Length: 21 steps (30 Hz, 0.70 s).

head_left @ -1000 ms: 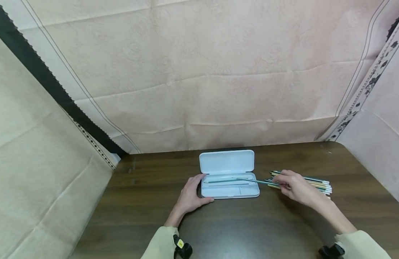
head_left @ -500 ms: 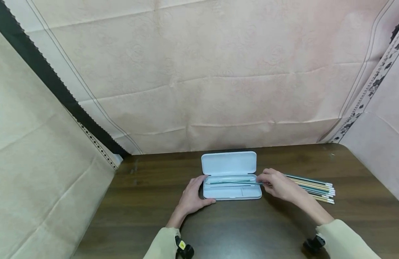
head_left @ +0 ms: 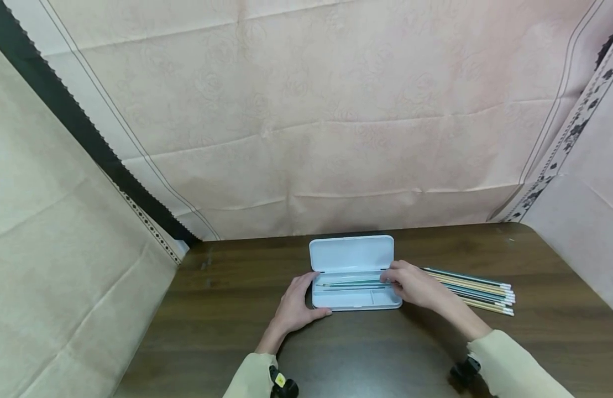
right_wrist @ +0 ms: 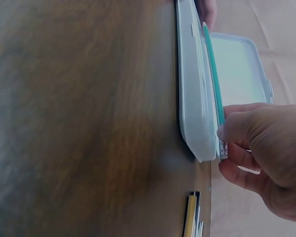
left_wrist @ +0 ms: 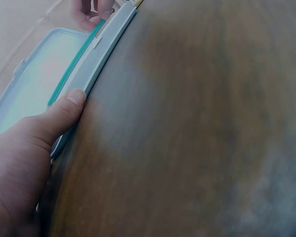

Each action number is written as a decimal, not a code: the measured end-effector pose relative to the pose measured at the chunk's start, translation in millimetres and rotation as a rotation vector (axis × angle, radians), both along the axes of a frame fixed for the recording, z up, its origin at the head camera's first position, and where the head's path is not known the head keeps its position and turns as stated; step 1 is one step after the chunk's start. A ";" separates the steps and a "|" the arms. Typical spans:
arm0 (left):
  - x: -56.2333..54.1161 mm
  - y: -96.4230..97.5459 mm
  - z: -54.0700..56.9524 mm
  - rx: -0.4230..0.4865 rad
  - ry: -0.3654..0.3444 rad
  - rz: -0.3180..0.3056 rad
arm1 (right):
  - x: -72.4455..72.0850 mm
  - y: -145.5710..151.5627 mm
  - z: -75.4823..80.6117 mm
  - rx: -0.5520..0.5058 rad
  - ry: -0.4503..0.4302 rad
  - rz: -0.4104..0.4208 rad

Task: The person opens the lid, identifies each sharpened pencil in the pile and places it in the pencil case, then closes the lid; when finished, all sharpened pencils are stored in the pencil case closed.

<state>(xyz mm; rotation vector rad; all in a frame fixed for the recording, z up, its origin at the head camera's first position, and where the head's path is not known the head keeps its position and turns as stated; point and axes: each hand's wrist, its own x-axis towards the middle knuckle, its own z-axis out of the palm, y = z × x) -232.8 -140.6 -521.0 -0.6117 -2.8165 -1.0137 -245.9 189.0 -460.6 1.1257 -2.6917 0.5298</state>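
Note:
A light blue pencil case (head_left: 336, 302) lies on the table with its lid (head_left: 352, 253) raised at the back. My left hand (head_left: 295, 307) holds its left end, fingers at the back corner and thumb along the front edge. Between the thumb and fingers of my right hand (head_left: 412, 284) is the eraser end of a green pencil (right_wrist: 214, 74), pinched at the case's right end. The pencil lies lengthwise over the case, its tip toward my left hand. In the head view, another pencil shows close beside it in the case.
Several pencils (head_left: 477, 290), green, yellow and dark with white ends, lie in a bundle on the wooden table (head_left: 226, 331) right of the case, partly behind my right hand. Pale cloth (head_left: 311, 138) hangs behind the table and along both sides.
My right hand has moved left from the pencil bundle to the case's right end, bringing the green pencil over the case. The left hand has kept its hold on the case.

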 end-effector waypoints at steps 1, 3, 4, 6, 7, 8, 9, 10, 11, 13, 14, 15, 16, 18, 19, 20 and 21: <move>0.3 0.0 0.0 0.003 0.003 0.000 | -0.3 -1.4 0.4 0.002 0.000 0.000; 0.6 0.0 -0.2 0.004 0.011 -0.002 | -0.6 -4.6 1.2 0.010 -0.002 -0.002; 0.8 0.0 0.2 0.005 0.010 -0.002 | -0.6 -6.0 1.9 0.010 -0.006 -0.004; 0.8 0.0 0.2 0.006 0.012 -0.003 | -1.0 -8.7 2.6 0.010 -0.009 -0.006; 1.0 0.1 0.0 0.004 0.012 -0.003 | -1.1 -9.7 2.4 0.008 -0.009 -0.004; 0.9 0.1 -0.4 0.003 0.011 -0.004 | -1.3 -10.8 2.2 0.008 -0.011 -0.004; 1.0 0.2 -0.7 0.002 0.010 -0.005 | -1.6 -11.5 2.1 0.005 -0.013 -0.001; 1.0 0.2 -0.9 0.002 0.009 -0.005 | -2.2 -12.5 1.9 0.004 -0.015 0.002; 0.8 0.2 -1.4 0.001 0.009 -0.006 | -2.6 -13.3 1.6 0.005 -0.018 0.003; 0.5 0.3 -1.8 0.003 0.011 -0.007 | -3.9 -14.6 1.2 0.006 -0.021 0.009; 0.3 0.3 -1.9 0.004 0.012 -0.008 | -4.6 -15.3 1.1 0.008 -0.021 0.013; 0.2 0.3 -1.9 0.005 0.012 -0.007 | -5.3 -15.9 1.1 0.007 -0.022 0.017; 0.0 0.3 -1.8 0.007 0.012 -0.006 | -6.0 -16.4 0.9 0.007 -0.024 0.020; -0.2 0.3 -1.6 0.006 0.012 -0.003 | -7.2 -17.1 0.2 0.008 -0.028 0.023; -0.3 0.2 -1.5 0.003 0.011 -0.002 | -7.8 -17.5 -0.3 0.010 -0.033 0.020; -0.4 0.2 -1.4 0.002 0.010 -0.001 | -8.1 -17.8 -0.5 0.011 -0.038 0.018; -0.4 0.2 -1.2 0.001 0.009 0.000 | -8.4 -18.0 -0.8 0.013 -0.045 0.014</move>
